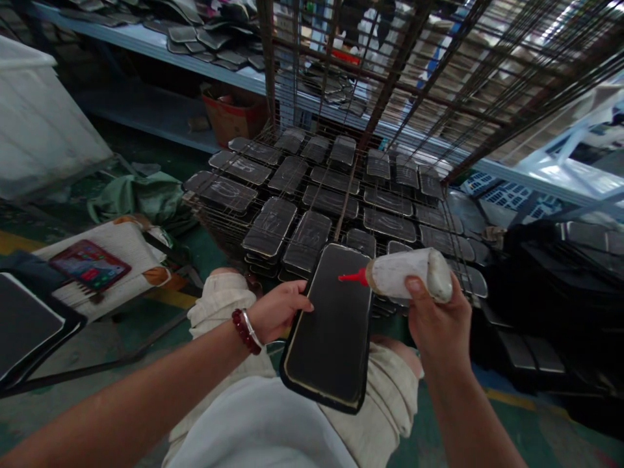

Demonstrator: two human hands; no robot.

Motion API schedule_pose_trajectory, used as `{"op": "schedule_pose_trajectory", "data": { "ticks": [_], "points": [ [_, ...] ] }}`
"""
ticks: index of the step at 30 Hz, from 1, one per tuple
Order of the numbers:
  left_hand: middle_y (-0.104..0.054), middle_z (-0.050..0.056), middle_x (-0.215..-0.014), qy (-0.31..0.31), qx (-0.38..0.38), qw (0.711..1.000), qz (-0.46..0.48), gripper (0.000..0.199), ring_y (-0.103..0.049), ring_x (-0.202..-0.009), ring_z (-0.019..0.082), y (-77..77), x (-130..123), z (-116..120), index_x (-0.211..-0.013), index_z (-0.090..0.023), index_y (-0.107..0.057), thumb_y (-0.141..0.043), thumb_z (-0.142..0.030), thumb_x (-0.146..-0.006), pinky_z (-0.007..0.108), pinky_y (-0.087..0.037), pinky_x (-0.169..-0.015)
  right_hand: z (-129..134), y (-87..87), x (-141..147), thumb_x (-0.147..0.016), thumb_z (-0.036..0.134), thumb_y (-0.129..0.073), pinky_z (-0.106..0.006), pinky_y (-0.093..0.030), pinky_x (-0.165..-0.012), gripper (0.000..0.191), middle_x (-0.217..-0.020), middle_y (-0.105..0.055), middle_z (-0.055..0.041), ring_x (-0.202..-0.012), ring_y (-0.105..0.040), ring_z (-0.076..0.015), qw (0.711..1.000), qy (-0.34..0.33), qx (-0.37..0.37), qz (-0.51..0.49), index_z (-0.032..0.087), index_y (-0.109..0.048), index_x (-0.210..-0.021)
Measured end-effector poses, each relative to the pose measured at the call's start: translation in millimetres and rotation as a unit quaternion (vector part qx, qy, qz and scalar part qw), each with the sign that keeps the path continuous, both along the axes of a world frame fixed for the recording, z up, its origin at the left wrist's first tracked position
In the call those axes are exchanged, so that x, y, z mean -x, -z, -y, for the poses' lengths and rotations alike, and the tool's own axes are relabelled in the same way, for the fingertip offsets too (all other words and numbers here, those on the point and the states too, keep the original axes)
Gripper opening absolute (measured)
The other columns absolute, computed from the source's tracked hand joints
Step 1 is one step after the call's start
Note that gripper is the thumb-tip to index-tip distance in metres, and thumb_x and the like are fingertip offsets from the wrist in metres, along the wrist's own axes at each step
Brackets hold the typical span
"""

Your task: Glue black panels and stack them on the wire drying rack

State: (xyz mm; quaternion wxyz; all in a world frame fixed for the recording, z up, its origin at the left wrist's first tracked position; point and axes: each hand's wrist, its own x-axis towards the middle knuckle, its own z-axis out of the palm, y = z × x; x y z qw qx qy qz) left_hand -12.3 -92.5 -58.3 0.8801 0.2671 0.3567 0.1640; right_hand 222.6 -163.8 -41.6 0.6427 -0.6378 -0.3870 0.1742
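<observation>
left hand (277,311) fingers clamp the black panel (331,331) edge; right hand (436,318) fingers wrap the glue bottle (407,274).

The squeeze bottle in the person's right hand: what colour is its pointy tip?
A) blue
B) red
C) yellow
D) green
B: the squeeze bottle, gripped in the right hand, ends in a red nozzle aimed at the flat black panel that the left hand steadies by its edge.
</observation>
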Motion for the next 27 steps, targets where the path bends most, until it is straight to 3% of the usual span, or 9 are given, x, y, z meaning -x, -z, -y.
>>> {"op": "schedule_pose_trajectory", "data": {
  "ticks": [5,9,13,16,19,22,27],
  "points": [
    [-0.072,0.009,-0.077,-0.003,0.016,1.0,0.001,0.035,-0.069,-0.064,0.019,-2.8,-0.9,-2.2,-0.092,-0.011,-0.062,-0.057,-0.001,-0.058,0.029,-0.057,-0.062,1.2,-2.8,8.2,-0.071,0.042,-0.081,-0.037,-0.051,-0.079,0.044,-0.092,-0.064,-0.0053,-0.082,-0.061,-0.0218,0.998,-0.039,0.007,-0.053,0.018,-0.064,-0.104],
    [-0.072,0.007,-0.075,-0.033,0.009,0.999,-0.02,0.033,-0.068,-0.061,0.018,-1.3,1.2,-7.8,-0.087,-0.011,-0.062,-0.057,0.0,-0.057,0.028,-0.056,-0.06,18.7,-3.6,17.0,-0.07,0.036,-0.083,-0.031,-0.052,-0.072,0.041,-0.092,-0.065,-0.0049,-0.079,-0.061,-0.0201,0.983,-0.108,0.038,-0.146,0.021,-0.066,-0.103],
    [-0.072,0.007,-0.075,-0.052,0.004,0.998,-0.021,0.036,-0.069,-0.064,0.02,0.3,6.3,-12.9,-0.09,-0.01,-0.064,-0.057,0.001,-0.057,0.03,-0.056,-0.063,34.8,-8.5,13.9,-0.065,0.035,-0.086,-0.029,-0.052,-0.061,0.045,-0.088,-0.067,-0.0073,-0.072,-0.061,-0.0205,0.972,-0.14,0.068,-0.178,0.019,-0.068,-0.103],
    [-0.072,0.008,-0.076,-0.044,0.003,0.999,-0.012,0.036,-0.069,-0.065,0.02,-2.8,9.0,-12.8,-0.092,-0.01,-0.065,-0.057,0.001,-0.058,0.031,-0.056,-0.065,32.2,-13.7,4.6,-0.065,0.034,-0.085,-0.031,-0.053,-0.065,0.044,-0.089,-0.067,-0.008,-0.074,-0.062,-0.0208,0.982,-0.088,0.028,-0.162,0.017,-0.068,-0.103],
    [-0.073,0.01,-0.079,-0.031,0.007,1.0,-0.001,0.034,-0.07,-0.067,0.021,-7.5,9.4,-10.3,-0.091,-0.01,-0.066,-0.058,0.0,-0.06,0.031,-0.056,-0.064,22.9,-14.4,-0.8,-0.066,0.031,-0.085,-0.037,-0.052,-0.082,0.043,-0.095,-0.066,-0.0054,-0.084,-0.062,-0.0206,0.991,-0.01,-0.045,-0.123,0.018,-0.066,-0.102],
    [-0.073,0.01,-0.078,-0.026,0.013,1.0,0.003,0.033,-0.07,-0.066,0.021,-9.6,8.6,-8.7,-0.09,-0.01,-0.066,-0.059,0.0,-0.059,0.031,-0.056,-0.062,21.6,-10.4,4.7,-0.065,0.031,-0.085,-0.041,-0.048,-0.09,0.044,-0.096,-0.066,-0.004,-0.087,-0.062,-0.0209,0.992,0.008,-0.057,-0.113,0.02,-0.065,-0.103],
    [-0.072,0.008,-0.076,-0.046,-0.003,0.999,-0.005,0.035,-0.069,-0.063,0.02,-7.9,9.0,-10.3,-0.09,-0.01,-0.065,-0.059,0.0,-0.056,0.031,-0.056,-0.063,29.9,-7.6,16.9,-0.066,0.037,-0.084,-0.035,-0.054,-0.071,0.051,-0.096,-0.067,-0.0103,-0.082,-0.064,-0.0249,0.973,-0.114,0.04,-0.196,0.017,-0.065,-0.109]
  ]
}}
